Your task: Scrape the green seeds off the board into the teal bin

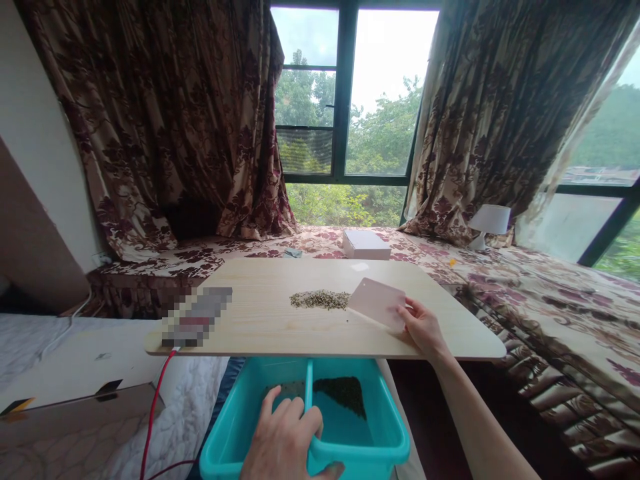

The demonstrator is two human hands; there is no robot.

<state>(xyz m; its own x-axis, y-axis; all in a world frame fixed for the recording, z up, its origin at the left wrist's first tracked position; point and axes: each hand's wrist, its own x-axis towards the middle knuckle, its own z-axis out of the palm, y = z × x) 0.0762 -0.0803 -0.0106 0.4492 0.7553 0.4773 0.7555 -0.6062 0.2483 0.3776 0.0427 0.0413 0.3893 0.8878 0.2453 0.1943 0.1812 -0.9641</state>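
Note:
My right hand [420,327] pinches a pale flat plastic scraper [377,303] by its right edge, thumb and fingers closed on it. The scraper is tilted above the wooden tabletop [255,330], its left side by a long pile of small beans or seeds [320,300]. My left hand [285,437] is over the near rim of a teal two-part basin [395,437], fingers curled inside and thumb at the divider's near end. Dark green grains [345,393] lie in the basin's right compartment. A few grains show in the left one, partly hidden by my left hand.
A pixelated device [197,317] with a red cable [153,413] lies on the table's left. Behind the table are a white box [367,245] and a small lamp [490,223] on a floral-covered ledge. A large carton [80,393] lies at left.

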